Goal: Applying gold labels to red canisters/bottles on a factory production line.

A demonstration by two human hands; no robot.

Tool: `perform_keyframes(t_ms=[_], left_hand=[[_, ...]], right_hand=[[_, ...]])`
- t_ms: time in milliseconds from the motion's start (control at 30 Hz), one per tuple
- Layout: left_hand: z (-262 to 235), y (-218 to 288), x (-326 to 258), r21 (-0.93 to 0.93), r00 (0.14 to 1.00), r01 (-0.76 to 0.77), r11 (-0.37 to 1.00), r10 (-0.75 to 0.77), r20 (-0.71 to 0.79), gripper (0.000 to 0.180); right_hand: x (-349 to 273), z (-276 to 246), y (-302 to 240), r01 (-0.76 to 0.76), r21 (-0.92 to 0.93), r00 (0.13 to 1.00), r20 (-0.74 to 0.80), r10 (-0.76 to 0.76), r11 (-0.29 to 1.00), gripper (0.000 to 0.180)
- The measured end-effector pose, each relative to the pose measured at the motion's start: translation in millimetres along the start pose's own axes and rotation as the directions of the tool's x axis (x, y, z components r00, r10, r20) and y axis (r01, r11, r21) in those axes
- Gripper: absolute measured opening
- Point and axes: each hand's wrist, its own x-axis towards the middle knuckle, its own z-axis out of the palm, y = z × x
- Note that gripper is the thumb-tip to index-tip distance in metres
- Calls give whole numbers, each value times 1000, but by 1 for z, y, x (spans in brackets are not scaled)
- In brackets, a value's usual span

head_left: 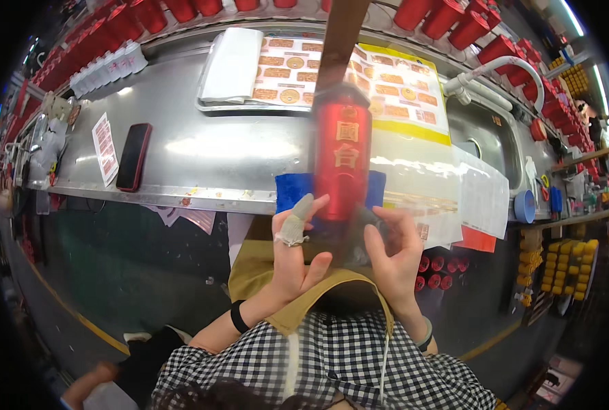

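A red bottle (343, 154) with gold characters is in front of me at the bench edge, its lower end toward me and over a blue cloth or pad (292, 189). My left hand (293, 249) is beside its lower left side, fingers apart. A pale wrapping covers one finger, and a fingertip reaches the bottle's edge; whether it presses there is unclear. My right hand (396, 253) is to the lower right, thumb and forefinger spread. A dark grey blur between the hands hides the bottle's lower end and some fingertips.
Behind the bottle rises a brown post (345, 41). Sticker sheets (403, 85) and a tray with white paper (232, 65) are on the steel bench (181, 147). A phone (134, 157) is at left, a sink (479, 126) at right. Red bottles (448, 17) line the back.
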Motion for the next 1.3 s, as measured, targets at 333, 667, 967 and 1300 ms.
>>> perform_keyframes(t_ms=[333, 667, 967, 1300], left_hand=[[25, 8, -22, -26, 992, 83, 996, -85, -90, 87], [21, 5, -23, -34, 991, 44, 998, -48, -125, 81], [2, -133, 2, -257, 968, -30, 966, 92, 232, 54], [0, -85, 6, 43, 991, 113, 993, -116, 68, 80]], right_hand=[[0, -11, 38, 93, -50, 995, 43, -91, 994, 27], [-5, -1, 32, 122, -47, 992, -6, -123, 991, 27], [1, -2, 14, 78, -124, 991, -99, -90, 989, 26], [-23, 9, 11, 190, -46, 966, -168, -195, 981, 26]])
